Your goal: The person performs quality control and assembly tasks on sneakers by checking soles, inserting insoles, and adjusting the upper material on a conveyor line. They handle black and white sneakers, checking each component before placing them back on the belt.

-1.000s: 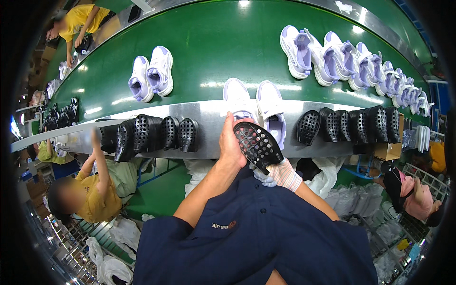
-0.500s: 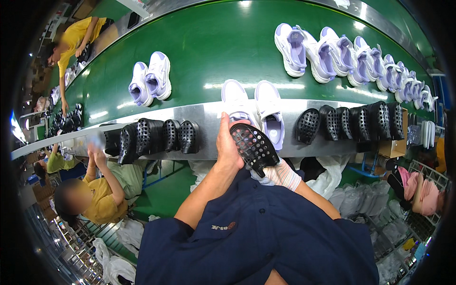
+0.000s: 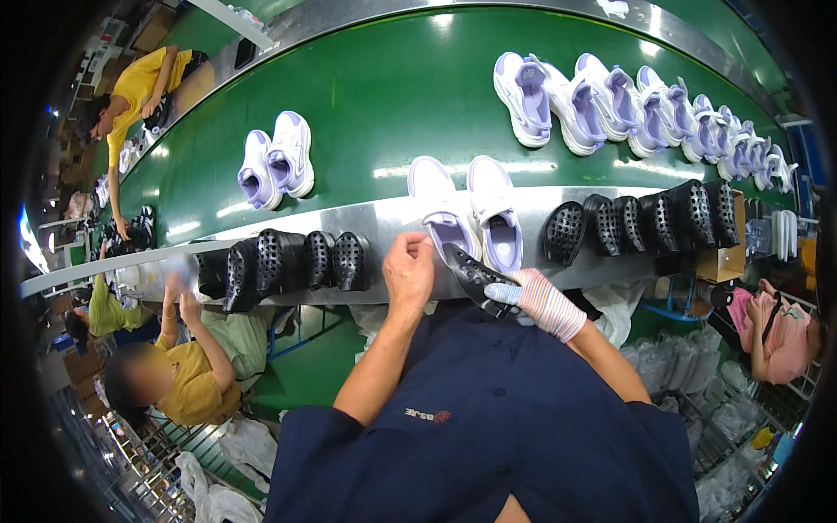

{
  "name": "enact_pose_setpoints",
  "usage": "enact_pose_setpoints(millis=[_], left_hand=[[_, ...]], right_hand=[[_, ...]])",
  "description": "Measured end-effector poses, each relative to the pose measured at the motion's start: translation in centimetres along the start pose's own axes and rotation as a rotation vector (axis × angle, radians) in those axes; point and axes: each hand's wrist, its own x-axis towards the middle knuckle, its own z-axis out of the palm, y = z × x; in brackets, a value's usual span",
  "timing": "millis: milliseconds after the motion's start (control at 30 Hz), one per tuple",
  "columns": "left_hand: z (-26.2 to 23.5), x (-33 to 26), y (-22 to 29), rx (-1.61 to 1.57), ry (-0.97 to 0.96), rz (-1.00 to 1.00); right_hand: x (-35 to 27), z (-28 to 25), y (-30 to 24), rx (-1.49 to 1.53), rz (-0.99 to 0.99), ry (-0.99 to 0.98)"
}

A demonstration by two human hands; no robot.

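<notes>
While hands (image 3: 408, 272) (image 3: 553, 307) are apart, green tabletop (image 3: 384, 96) gleams; bags (image 3: 671, 370) seem stacked.

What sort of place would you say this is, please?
It looks like a shoe factory, probably a finishing line: rows of white-and-lilac sneakers stand on a long green surface, perhaps a conveyor, and black perforated forms line the metal ledge beside it.

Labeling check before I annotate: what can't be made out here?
- Head view: right hand, some fingers hidden behind the black perforated form.
- Head view: left hand, fingertips too small to tell whether they pinch anything.
- Head view: shoes at the far right, overlapping and too small to count surely.
- Head view: seated co-worker's item, blurred.
</notes>
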Motion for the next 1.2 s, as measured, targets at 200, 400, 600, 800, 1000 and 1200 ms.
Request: enact_pose_setpoints(millis=[200,400,600,800,1000,1200], left_hand=[[1.2,4.0,-1.1,0.413,0.022,0.635],[2.4,4.8,-1.9,0.373,-0.094,0.683],[1.0,6.1,-2.1,0.321,-0.088,0.704],[1.3,6.6,-2.7,0.304,-0.132,0.663],[0.3,6.9,-3.7,0.220,-0.104,0.550],[-0.4,3.4,-3.9,0.271,-0.269,0.301]], right_hand=[[4.4,-0.5,-2.8,-1.045,-0.056,0.275],[8.7,5.5,-2.4,-1.204,-0.174,0.474],[10.0,8.3,-0.6,-1.309,-0.370,0.574],[13.0,7.2,2.2,-1.315,-0.446,0.678],[10.7,6.4,3.0,-1.153,-0.588,0.754],[11.0,6.7,0.5,-0.953,-0.004,0.663]])
